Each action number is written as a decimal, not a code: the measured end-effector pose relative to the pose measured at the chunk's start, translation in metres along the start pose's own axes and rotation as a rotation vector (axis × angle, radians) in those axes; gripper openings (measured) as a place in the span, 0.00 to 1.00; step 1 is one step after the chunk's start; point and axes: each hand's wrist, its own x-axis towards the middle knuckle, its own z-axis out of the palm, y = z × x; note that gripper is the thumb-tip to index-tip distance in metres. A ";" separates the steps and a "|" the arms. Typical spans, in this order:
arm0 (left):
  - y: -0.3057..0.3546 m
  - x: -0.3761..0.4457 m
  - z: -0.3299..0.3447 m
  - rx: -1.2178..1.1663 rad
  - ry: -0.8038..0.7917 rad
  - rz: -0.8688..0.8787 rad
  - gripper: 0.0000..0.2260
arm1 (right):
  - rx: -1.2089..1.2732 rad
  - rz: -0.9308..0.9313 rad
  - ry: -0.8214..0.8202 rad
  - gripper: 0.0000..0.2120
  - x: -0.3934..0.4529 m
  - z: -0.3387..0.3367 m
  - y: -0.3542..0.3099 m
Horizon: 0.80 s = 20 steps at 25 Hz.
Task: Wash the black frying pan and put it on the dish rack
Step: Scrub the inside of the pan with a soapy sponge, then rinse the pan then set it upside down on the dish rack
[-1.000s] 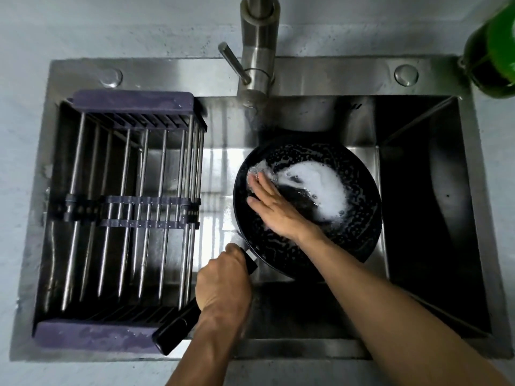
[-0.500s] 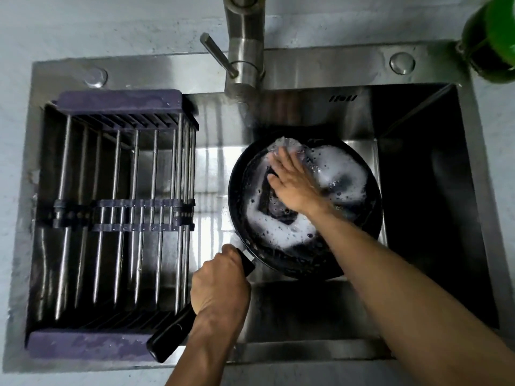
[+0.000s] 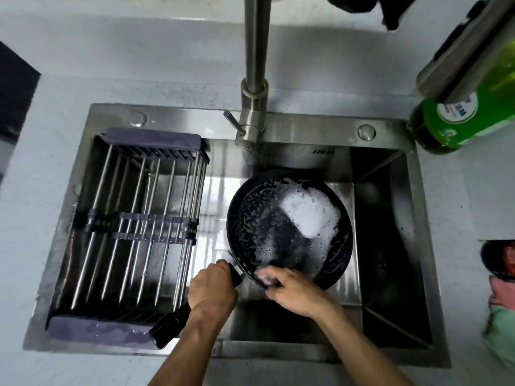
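Soapy frying pan (image 3: pixel 289 232) tilted in the sink (image 3: pixel 390 246), right of the dish rack (image 3: pixel 133 227). Our left hand (image 3: pixel 211 291) clasps its handle; our right hand (image 3: pixel 289 291) rubs the near rim (grip unclear). Wet suds could let it slip.

Black pan (image 3: pixel 250 227) w/ white foam (image 3: pixel 309 215), purple rack (image 3: pixel 150 139), green bottle (image 3: pixel 457 121)

A single head-worn view looks almost straight down from above, close over the sink (image 3: pixel 390 140), which fills most of the frame. The faucet (image 3: pixel 255 79) rises toward the lens at top centre, stretched by the wide angle. The dish rack (image 3: pixel 133 232) lies at the left, the frying pan (image 3: pixel 289 229) right of centre. Both forearms enter from the bottom edge, and the table (image 3: pixel 55 87) bends away at the frame's edges.
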 end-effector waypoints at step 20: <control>-0.004 0.012 -0.206 0.089 0.353 0.537 0.12 | 1.049 0.194 0.601 0.16 -0.102 -0.118 -0.005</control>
